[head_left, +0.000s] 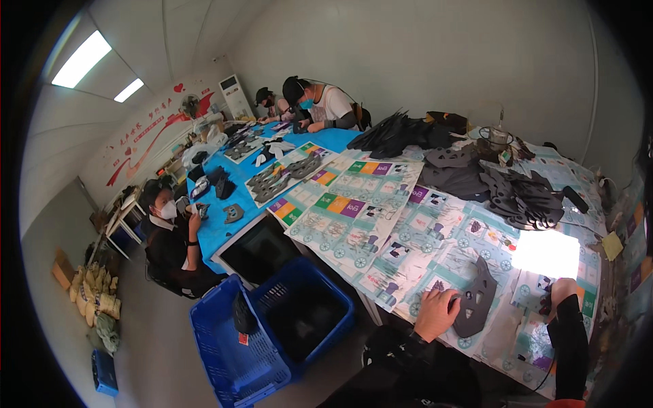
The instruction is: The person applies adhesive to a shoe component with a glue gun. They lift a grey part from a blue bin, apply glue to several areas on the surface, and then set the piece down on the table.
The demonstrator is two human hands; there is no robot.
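Note:
A flat, curved dark grey piece with cut-out holes (478,302) lies on the printed sheet at the near right of the table. My left hand (437,314) is at its left edge, fingers curled and closed against it. Further right, my right hand (563,291) is closed beside the bright glare patch (546,254). Something small and dark is at its fingers, too small to make out. A dark sleeve covers my right forearm.
A heap of similar dark pieces (520,197) lies beyond my hands, with a wire stand (496,136) behind it. More pieces (287,175) rest on sheets to the left. Blue crates (235,360) stand below the table edge. A masked person (173,231) sits left; others work at the far end.

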